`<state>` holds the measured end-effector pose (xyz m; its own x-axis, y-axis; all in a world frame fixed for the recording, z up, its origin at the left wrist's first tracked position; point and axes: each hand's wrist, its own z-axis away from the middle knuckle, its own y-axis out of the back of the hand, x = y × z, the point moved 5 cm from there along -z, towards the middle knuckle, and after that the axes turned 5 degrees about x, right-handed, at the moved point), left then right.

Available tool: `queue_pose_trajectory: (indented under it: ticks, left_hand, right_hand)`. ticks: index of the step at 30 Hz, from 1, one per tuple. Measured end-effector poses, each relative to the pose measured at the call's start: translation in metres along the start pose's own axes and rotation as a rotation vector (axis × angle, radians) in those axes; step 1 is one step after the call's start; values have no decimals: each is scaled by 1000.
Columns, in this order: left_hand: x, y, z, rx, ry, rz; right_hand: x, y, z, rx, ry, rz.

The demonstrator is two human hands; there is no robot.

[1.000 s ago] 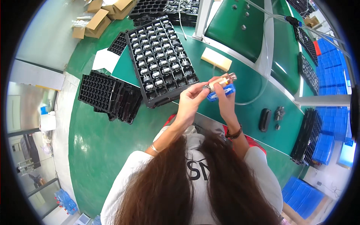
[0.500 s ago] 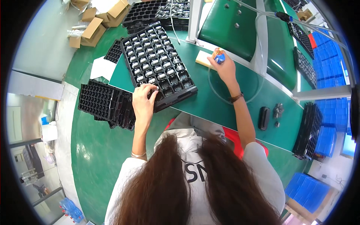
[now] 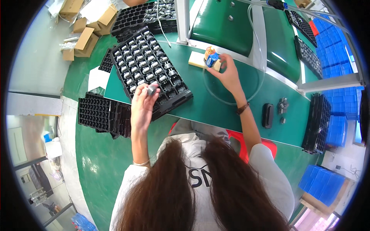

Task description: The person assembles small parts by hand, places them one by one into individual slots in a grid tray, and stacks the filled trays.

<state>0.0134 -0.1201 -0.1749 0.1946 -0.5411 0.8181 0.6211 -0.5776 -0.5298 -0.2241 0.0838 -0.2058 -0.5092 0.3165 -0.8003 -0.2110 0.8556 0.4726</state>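
My left hand (image 3: 142, 106) is raised over the near left part of a black compartment tray (image 3: 177, 98). Its fingers pinch a small grey metal part (image 3: 151, 90). Rows of small silver cylindrical parts (image 3: 146, 70) fill much of the tray; several pockets at its near right end hold none. To the right, my right hand (image 3: 228, 75) is open, thumb and fingers apart, close beside a small blue and orange object (image 3: 211, 58). That object stands on a cream block (image 3: 195, 59); its kind I cannot make out.
A clear hose (image 3: 231, 103) loops on the green table (image 3: 185, 109). A black oblong case (image 3: 267, 115) and small grey parts (image 3: 283, 104) lie at the right. Stacked black trays (image 3: 96, 113) stand left, more trays (image 3: 318, 123) right. A conveyor (image 3: 221, 30) runs beyond the white frame.
My left hand has lifted off the tray with a small grey metal part in its fingers. My right hand has let go of the blue and orange object, which now stands on the block.
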Motion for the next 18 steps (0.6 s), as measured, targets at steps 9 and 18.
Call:
queue_pose_trajectory:
  ticks: [9,18]
  left_hand:
    - [-41,-67,-5,-120,232,82]
    - [-53,-81,-13,-169,268,95]
  right_hand:
    - [30,-28,-86,78,4,-74]
    - [132,0,-193,413,-4,262]
